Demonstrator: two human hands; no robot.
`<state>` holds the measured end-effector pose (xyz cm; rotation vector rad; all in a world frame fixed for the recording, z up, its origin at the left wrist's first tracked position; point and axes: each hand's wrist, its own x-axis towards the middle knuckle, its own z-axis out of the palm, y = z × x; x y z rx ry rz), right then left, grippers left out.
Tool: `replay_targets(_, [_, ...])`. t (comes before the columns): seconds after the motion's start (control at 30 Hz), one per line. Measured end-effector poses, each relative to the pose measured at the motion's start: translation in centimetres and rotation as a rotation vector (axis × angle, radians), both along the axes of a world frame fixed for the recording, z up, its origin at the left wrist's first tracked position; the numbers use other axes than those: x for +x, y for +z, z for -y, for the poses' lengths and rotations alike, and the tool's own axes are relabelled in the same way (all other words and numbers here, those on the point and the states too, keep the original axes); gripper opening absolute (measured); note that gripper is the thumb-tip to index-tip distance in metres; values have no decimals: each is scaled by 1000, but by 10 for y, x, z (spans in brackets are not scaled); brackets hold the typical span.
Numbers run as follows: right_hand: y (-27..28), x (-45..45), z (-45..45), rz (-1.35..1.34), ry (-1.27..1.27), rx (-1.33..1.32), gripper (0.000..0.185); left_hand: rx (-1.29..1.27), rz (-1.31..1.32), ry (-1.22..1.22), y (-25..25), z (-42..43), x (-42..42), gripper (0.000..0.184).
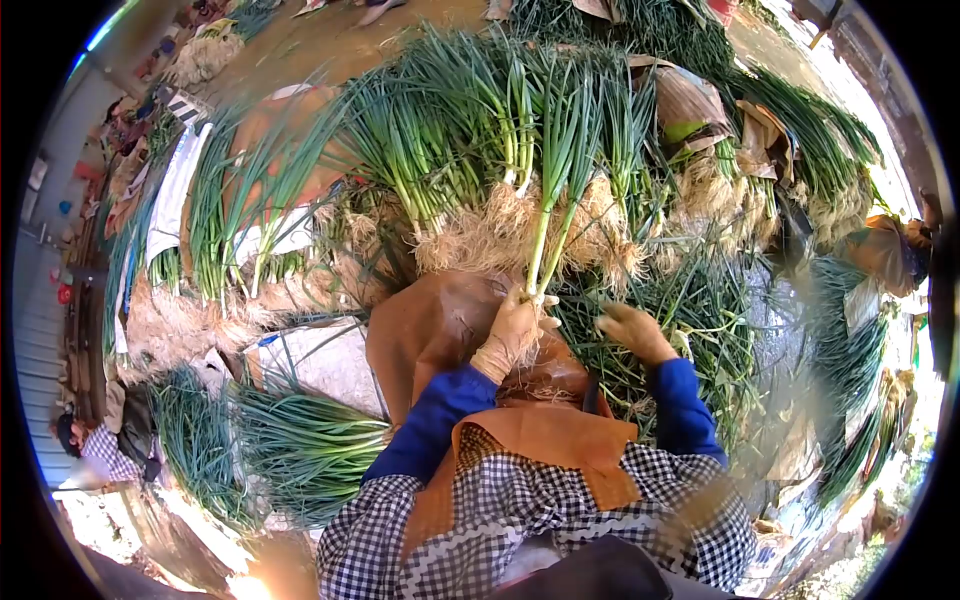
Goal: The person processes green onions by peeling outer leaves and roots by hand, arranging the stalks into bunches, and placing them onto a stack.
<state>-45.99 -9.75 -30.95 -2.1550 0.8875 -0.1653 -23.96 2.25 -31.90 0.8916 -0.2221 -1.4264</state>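
Note:
My left hand (510, 335), in a pale glove, is closed round the lower white stems of a few green onions (545, 240). They stand nearly upright, leaves pointing away from me and roots at my fingers. To the right, apart from the stems, is my right hand (636, 333), its fingers reaching left, loosely bent, with nothing visible in them. Under it spreads a heap of loose green leaves (690, 345). A brown apron (430, 325) covers my lap below the left hand. Just beyond stand bunched green onions (430, 170) with tangled pale roots (480, 235) towards me.
More green onions lie at left (300, 450), beside a white sack (325, 365). Further bundles (820, 130) and brown sacking (690, 100) are at the upper right. A person (105, 445) sits at the far left; another person (890, 250) is at the right edge.

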Motion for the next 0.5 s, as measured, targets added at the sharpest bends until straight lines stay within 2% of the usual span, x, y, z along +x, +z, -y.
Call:
replay_targets(0.03, [21, 33, -6, 181, -138, 472, 50, 68, -6, 43, 4, -5, -6, 21])
replay_targets(0.07, [11, 59, -11, 462, -151, 606, 45, 44, -68, 80, -1, -5, -7, 20])
replay_targets(0.1, [-4, 82, -12, 554, -100, 564, 39, -28, -169, 136, -12, -1, -11, 14])
replay_targets(0.17, [-30, 113, -16, 586, -138, 732, 29, -96, -149, 166, -44, 5, -7, 9])
replay_targets(0.2, [-27, 117, -21, 638, -176, 694, 28, -84, 44, 237, -37, 6, -8, 11])
replay_targets(0.23, [-25, 120, -26, 685, -221, 661, 27, -81, 49, 235, -32, 3, -4, 11])
replay_targets(0.27, [-22, 119, -27, 692, -383, 684, 24, -110, 1, 230, -28, -2, 1, 13])
replay_targets(0.3, [-26, 119, -19, 823, -574, 777, 23, -144, -47, 221, -9, -6, 8, 15])
replay_targets(0.33, [-21, 106, -9, 768, -606, 690, 23, -151, -259, 74, 22, -21, 21, 18])
replay_targets(0.37, [-16, 88, 3, 714, -639, 605, 23, -346, -408, 77, 50, -26, 19, 17])
replay_targets(0.4, [-38, 76, 19, 634, -474, 328, 27, -320, -232, 65, 50, -29, 29, 16])
replay_targets(0.43, [12, 72, 9, 372, -468, 497, 27, -294, -62, 60, 45, -32, 33, 16])
replay_targets(0.5, [22, 87, -11, 402, -243, 171, 25, -145, -191, -81, 21, -22, 19, 16])
